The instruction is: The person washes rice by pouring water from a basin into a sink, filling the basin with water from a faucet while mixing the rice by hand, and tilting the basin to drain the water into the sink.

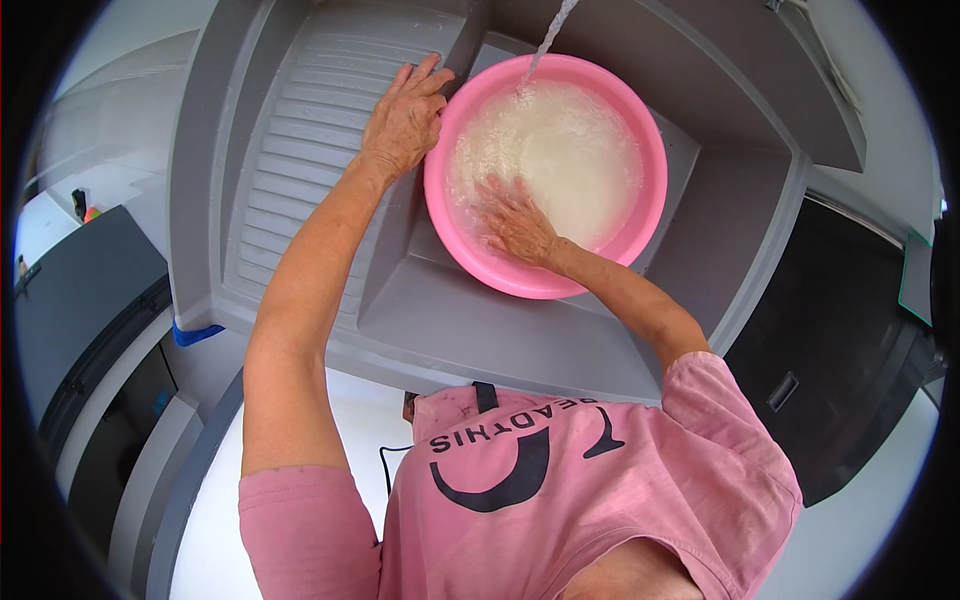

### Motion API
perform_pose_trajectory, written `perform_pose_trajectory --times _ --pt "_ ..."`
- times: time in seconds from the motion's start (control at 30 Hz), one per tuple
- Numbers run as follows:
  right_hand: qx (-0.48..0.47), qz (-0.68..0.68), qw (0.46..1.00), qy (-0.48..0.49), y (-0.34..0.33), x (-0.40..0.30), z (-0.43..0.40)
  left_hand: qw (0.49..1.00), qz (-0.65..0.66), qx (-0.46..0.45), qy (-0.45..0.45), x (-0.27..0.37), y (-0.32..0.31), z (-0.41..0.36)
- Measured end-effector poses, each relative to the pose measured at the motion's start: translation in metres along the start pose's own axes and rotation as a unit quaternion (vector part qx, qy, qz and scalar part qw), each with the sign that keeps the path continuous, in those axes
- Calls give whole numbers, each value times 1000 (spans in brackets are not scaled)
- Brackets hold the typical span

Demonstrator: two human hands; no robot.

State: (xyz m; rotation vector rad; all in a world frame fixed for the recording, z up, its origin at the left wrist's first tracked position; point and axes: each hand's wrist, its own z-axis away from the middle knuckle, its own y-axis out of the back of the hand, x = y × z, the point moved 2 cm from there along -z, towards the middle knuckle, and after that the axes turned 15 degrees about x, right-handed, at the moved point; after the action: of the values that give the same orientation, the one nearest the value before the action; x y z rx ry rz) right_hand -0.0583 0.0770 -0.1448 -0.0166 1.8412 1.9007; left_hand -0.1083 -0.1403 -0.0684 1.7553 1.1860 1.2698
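Observation:
A pink plastic basin [657, 176] sits in the bowl of a grey laundry sink [510, 337]. Cloudy, whitish water [577, 161] fills much of it, and a stream of water [551, 36] falls in at the far rim. My right hand [519, 225] is in the near left part of the basin, its spread fingers partly under the water; I see nothing held in it. Beside the basin's left rim, my left hand [409, 112] lies over the sink's divider with fingers apart, its edge against or very close to the rim. The tap itself is out of view.
A ribbed washboard [307, 165] is moulded into the sink's left side. The sink's raised right wall [720, 217] stands beside the basin. To the right is a dark panel [810, 337] with a recessed handle; a dark grey lid or surface [90, 277] lies left.

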Motion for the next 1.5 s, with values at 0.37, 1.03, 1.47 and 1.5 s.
perform_pose_trajectory --times 0.37,1.03,1.47,1.5 --pt "-35 2 993 -113 83 75 73 1000 4 2 11 1 -8 -4" --pt "191 -281 777 -531 120 28 114 998 2 19 -58 3 -12 -4" --pt "210 -265 910 -240 207 9 -18 922 301 -104 219 100 34 92" --pt "253 -288 899 -211 212 0 -48 923 300 -100 218 102 38 95"
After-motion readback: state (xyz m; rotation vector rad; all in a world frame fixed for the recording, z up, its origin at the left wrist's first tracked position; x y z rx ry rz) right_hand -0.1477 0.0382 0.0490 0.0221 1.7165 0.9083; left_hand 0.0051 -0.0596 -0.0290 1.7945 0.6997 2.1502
